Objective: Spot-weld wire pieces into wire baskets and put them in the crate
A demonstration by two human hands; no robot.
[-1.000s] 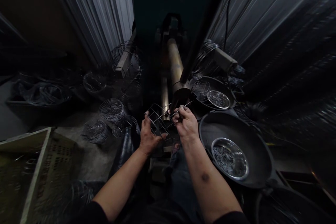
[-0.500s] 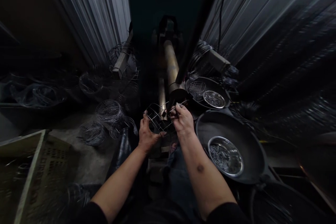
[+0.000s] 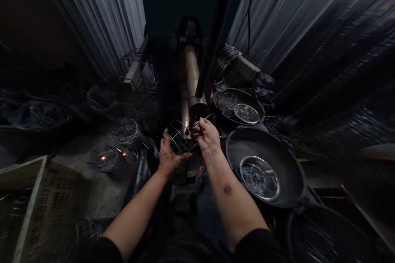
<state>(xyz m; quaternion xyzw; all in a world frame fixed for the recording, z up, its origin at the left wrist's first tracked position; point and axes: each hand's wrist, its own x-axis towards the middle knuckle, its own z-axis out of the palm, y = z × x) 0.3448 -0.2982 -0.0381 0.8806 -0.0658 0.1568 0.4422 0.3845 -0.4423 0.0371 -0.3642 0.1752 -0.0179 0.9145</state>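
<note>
Both my hands hold a welded wire frame [image 3: 180, 137] of crossed steel rods, just below the cone-shaped tip [image 3: 197, 107] of a dark machine arm. My left hand [image 3: 168, 157] grips the frame's near left side. My right hand [image 3: 207, 136] pinches its right end, where a thin rod sticks out. The frame sits close under the tip, in front of a long brass-coloured cylinder [image 3: 190, 72]. Part of the frame is hidden behind my fingers.
Wire baskets [image 3: 123, 130] lie on the concrete floor [image 3: 98, 189] to my left, beside a plastic crate [image 3: 40, 209]. To my right, dark pans [image 3: 262, 164] hold steel bowls [image 3: 259, 177] of small wire pieces. Corrugated metal sheets [image 3: 108, 12] flank the machine.
The whole view has shifted left as my head turned. Small orange sparks now show at lower left near the floor baskets. My hands keep the same hold on the frame.
</note>
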